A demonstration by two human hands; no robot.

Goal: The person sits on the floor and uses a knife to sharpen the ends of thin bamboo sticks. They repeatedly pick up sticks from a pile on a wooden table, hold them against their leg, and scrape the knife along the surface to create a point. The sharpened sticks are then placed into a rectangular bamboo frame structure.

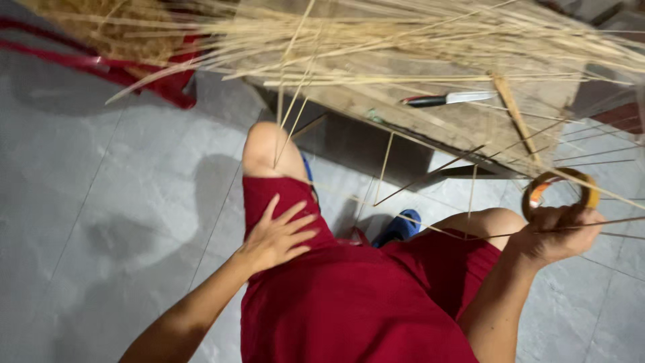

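My left hand (pixel 277 235) lies flat on my left thigh, on red shorts (pixel 349 296), fingers spread and holding nothing. My right hand (pixel 554 232) hovers by my right knee and grips a round wooden ring (pixel 561 183) with a small orange and white piece on its rim. Thin bamboo strips (pixel 470 168) run out from the ring in several directions. Long pale bamboo slivers (pixel 403 33) fan across the top of the view.
A low wooden bench (pixel 430 114) stands in front of my knees with a knife (pixel 447 99) lying on it. A red plastic chair (pixel 121 67) holding straw-coloured fibre is at top left. Grey floor tiles (pixel 101 202) surround me. A blue sandal (pixel 400 227) shows between my legs.
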